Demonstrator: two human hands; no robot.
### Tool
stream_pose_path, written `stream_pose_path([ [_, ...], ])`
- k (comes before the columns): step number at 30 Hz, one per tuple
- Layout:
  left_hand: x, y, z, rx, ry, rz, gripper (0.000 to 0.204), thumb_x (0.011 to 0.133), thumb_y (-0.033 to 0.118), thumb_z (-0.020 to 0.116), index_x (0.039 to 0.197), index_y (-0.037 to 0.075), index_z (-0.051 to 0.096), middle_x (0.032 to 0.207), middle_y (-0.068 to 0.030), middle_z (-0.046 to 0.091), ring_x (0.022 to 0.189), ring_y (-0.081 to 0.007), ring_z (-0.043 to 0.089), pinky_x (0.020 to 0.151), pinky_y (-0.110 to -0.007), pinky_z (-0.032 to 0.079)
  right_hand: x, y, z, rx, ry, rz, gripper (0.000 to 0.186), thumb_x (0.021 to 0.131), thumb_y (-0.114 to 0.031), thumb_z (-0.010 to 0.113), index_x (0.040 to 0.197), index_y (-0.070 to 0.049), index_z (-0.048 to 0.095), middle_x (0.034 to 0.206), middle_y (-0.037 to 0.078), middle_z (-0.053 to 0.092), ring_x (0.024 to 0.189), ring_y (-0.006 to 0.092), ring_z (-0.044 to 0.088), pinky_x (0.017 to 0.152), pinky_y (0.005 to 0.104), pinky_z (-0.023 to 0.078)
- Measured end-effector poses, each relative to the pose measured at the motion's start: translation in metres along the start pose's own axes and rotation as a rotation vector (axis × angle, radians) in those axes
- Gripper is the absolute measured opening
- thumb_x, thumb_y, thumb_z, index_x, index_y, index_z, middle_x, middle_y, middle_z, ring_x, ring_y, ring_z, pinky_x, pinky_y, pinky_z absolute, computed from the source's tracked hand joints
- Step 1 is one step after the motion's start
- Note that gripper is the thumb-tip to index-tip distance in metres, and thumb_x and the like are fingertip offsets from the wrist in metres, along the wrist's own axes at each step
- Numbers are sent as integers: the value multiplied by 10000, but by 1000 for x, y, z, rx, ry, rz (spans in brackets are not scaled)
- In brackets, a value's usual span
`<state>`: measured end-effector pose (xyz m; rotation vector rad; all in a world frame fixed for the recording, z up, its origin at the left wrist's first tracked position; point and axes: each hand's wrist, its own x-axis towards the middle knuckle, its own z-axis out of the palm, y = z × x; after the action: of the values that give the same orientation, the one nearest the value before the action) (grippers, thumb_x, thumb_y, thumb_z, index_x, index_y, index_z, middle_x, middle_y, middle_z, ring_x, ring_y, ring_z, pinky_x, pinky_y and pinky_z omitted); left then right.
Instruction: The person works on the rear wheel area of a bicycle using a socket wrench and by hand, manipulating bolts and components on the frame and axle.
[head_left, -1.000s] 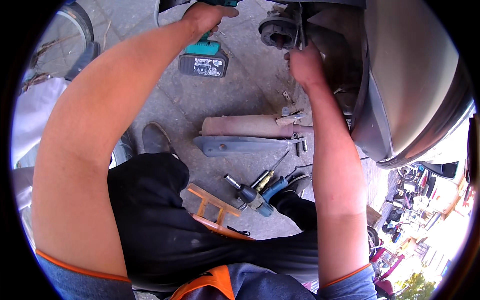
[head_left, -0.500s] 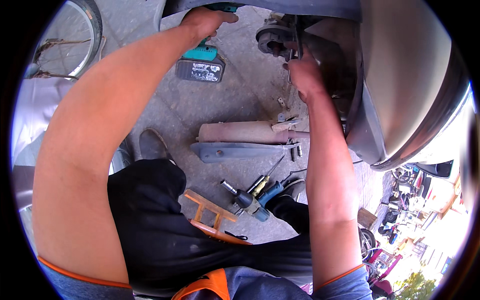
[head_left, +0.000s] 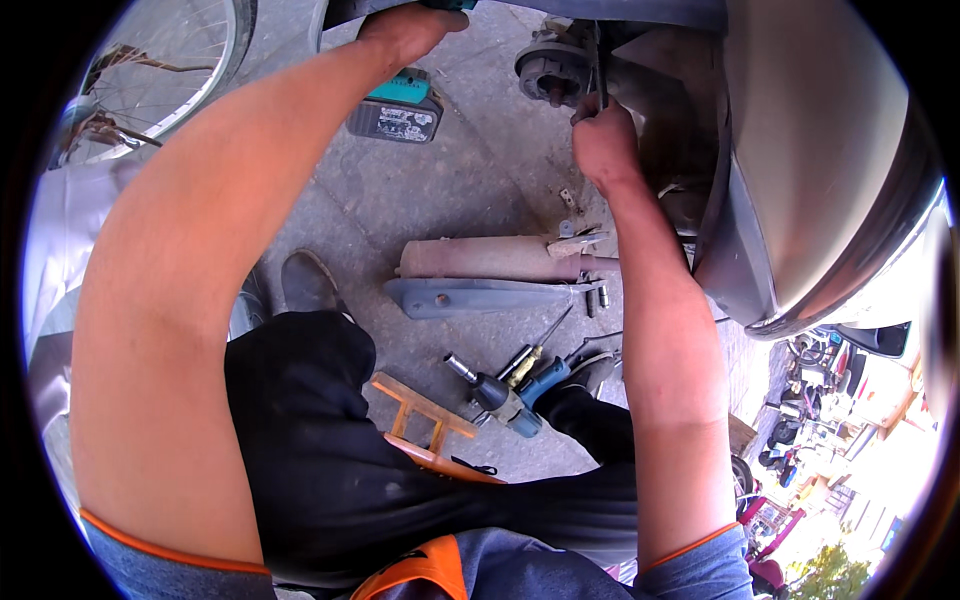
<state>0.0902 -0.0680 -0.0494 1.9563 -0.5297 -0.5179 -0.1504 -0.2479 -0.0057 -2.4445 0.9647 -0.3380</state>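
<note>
At the top, my left hand [head_left: 405, 35] is closed round a teal cordless power tool [head_left: 398, 92] with a black battery pack [head_left: 395, 122]; the tool's head is mostly hidden under a dark panel edge. My right hand [head_left: 605, 140] is closed on a thin dark metal bar or tool [head_left: 598, 70], upright beside a round grimy hub [head_left: 550, 75] in the shadowed opening of a vehicle body [head_left: 805, 170]. Below the hub, a rusty muffler [head_left: 480, 260] and a grey plastic cover [head_left: 455, 298] lie on the pavement.
A blue corded power tool [head_left: 515, 410], a screwdriver [head_left: 530, 360] and a wooden stool [head_left: 420, 410] are between my legs. A bicycle wheel [head_left: 200, 50] stands at upper left, beside pale fabric [head_left: 60, 240]. Motorbikes and clutter [head_left: 810, 420] fill the lower right background.
Both hands have shifted slightly with the view. My right hand's fingers moved on the bar and are now curled round it. More of the bicycle wheel shows.
</note>
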Motion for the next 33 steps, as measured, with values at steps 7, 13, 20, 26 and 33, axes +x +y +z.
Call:
stream_pose_path([
  [7,0,5,-1,-51,-51,-32,421,860,416,778,995,28,685,802,-37,572,680,-166,511,686,-365,465,2,3,-1,-77,35,-11,105,906,-90,603,931,-40,691,860,169,725,846,307,703,773,402,523],
  [13,-14,20,-4,-92,-74,-39,363,846,374,804,932,43,683,743,-17,526,630,-143,492,608,-351,434,1,-1,-7,-12,-94,30,267,999,-175,547,1091,34,684,1040,301,719,1049,478,686,881,475,547],
  [20,-21,16,4,-235,-93,-191,398,808,400,811,900,37,677,766,-63,578,648,-186,526,638,-372,454,6,1,-7,0,-101,68,241,984,-156,565,1102,15,686,1064,279,729,1061,445,699,896,458,545],
  [26,-23,24,-1,-212,-91,-222,357,834,380,797,897,49,678,741,-46,558,642,-171,528,628,-370,456,4,1,-8,20,-77,63,229,980,-152,572,1097,7,685,1062,273,731,1059,436,703,897,454,544],
  [33,-29,27,-3,-290,-108,-260,321,842,357,791,917,67,676,729,-37,540,622,-157,501,605,-359,434,7,0,-7,-2,-105,78,236,987,-158,569,1094,12,692,1072,277,731,1070,441,701,903,457,547],
])
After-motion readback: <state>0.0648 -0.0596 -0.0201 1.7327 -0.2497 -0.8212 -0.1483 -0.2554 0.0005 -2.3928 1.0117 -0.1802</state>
